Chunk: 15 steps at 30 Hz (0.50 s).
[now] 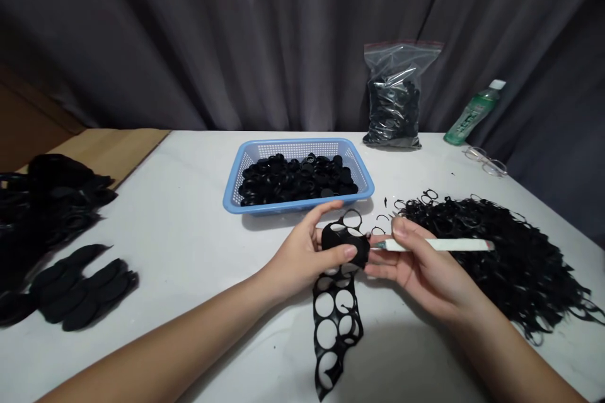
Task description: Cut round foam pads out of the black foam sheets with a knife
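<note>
**Punched black strip [344, 244] pinched up at the knife**

My left hand [302, 255] curls around its bunched end above the counter [189, 201], the rest trailing toward me. My right hand [416, 264] grips a white-handled craft knife [439, 244], its tip at the strip, beside black trimmed scraps [491, 258].

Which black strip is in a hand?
The holed strip bunched in the left hand; the other strips lie tangled in a heap on the white table.

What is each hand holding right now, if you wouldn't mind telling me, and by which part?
The left hand grips the bunched upper end of a black perforated rubber strip; the right hand pinches a slim white-handled cutter near its front end.
</note>
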Each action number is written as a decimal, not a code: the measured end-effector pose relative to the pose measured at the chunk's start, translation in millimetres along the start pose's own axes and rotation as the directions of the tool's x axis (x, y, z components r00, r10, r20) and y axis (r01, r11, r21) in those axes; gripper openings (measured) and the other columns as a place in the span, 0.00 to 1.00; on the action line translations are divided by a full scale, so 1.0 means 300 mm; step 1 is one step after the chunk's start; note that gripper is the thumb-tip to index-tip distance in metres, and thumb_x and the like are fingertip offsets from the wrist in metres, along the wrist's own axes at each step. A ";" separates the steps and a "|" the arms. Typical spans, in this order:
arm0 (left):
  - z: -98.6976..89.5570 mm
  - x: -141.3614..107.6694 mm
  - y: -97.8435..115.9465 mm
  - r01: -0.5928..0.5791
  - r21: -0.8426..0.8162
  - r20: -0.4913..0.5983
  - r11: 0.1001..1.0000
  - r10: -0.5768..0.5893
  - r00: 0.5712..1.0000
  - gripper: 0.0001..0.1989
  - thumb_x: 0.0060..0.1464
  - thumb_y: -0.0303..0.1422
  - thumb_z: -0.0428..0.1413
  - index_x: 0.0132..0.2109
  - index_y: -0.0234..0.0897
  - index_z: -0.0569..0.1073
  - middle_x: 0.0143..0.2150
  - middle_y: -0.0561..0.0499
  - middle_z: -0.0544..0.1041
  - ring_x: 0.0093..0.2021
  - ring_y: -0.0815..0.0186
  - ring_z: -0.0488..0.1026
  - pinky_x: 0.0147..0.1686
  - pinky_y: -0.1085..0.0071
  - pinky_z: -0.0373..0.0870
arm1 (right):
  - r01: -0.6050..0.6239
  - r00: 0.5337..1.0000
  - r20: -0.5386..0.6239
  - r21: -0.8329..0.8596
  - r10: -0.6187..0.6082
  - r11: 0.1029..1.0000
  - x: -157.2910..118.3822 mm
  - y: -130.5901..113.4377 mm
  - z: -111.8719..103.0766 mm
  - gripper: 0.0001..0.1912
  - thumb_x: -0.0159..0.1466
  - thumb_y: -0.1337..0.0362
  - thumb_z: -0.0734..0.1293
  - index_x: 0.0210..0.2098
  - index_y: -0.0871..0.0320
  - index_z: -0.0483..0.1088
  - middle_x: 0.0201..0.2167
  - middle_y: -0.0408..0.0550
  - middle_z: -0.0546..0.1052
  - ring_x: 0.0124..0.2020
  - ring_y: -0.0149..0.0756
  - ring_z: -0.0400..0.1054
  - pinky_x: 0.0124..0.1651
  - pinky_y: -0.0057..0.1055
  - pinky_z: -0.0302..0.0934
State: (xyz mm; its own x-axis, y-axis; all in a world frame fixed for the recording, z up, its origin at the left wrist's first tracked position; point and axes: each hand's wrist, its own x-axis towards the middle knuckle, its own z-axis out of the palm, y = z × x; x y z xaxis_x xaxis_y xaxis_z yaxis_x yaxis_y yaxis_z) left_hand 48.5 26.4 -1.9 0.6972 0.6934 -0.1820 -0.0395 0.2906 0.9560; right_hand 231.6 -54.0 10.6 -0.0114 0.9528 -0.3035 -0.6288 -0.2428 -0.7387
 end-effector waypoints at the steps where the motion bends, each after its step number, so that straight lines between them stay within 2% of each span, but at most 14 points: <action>1: -0.003 0.002 0.002 -0.009 0.024 -0.031 1.000 0.009 0.999 0.39 0.48 0.35 0.65 0.63 0.42 0.55 0.25 0.59 0.71 0.24 0.74 0.65 0.25 0.78 0.60 | -0.006 1.000 0.000 -0.011 0.006 1.000 -0.001 0.000 0.002 0.14 0.58 0.63 0.72 0.26 0.57 0.61 0.33 0.48 0.81 0.34 0.38 0.77 0.38 0.39 0.72; 4: -0.004 0.002 0.003 -0.020 0.060 -0.071 0.998 0.024 0.997 0.39 0.48 0.35 0.65 0.62 0.42 0.55 0.22 0.61 0.68 0.23 0.74 0.64 0.24 0.78 0.58 | -0.002 1.000 -0.018 -0.057 0.001 0.998 -0.004 0.001 0.009 0.17 0.57 0.62 0.73 0.24 0.58 0.60 0.32 0.47 0.81 0.33 0.37 0.77 0.40 0.39 0.72; 9: 0.002 -0.004 -0.002 -0.017 0.086 -0.065 0.996 0.023 0.998 0.38 0.48 0.36 0.65 0.62 0.44 0.55 0.22 0.61 0.67 0.22 0.74 0.63 0.23 0.78 0.58 | 0.023 0.997 -0.074 -0.117 -0.032 0.993 -0.004 0.008 0.017 0.19 0.54 0.60 0.75 0.23 0.58 0.60 0.29 0.43 0.80 0.30 0.36 0.78 0.36 0.34 0.73; 15: 0.007 -0.009 0.001 -0.014 0.146 -0.098 0.989 0.028 0.995 0.37 0.48 0.37 0.65 0.61 0.47 0.57 0.22 0.61 0.67 0.23 0.71 0.65 0.23 0.76 0.59 | 0.055 0.996 -0.063 -0.135 -0.064 0.989 -0.001 0.013 0.018 0.19 0.54 0.60 0.75 0.23 0.58 0.60 0.28 0.42 0.80 0.29 0.34 0.78 0.35 0.31 0.73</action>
State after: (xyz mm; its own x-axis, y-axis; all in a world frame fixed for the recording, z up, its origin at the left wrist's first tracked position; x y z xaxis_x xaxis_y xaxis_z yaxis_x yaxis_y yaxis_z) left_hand 48.2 23.2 -0.6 0.6223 0.7626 -0.1766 0.0562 0.1815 0.9818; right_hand 224.9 -54.3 11.0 0.0776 0.9531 -0.2925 -0.5181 -0.2121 -0.8286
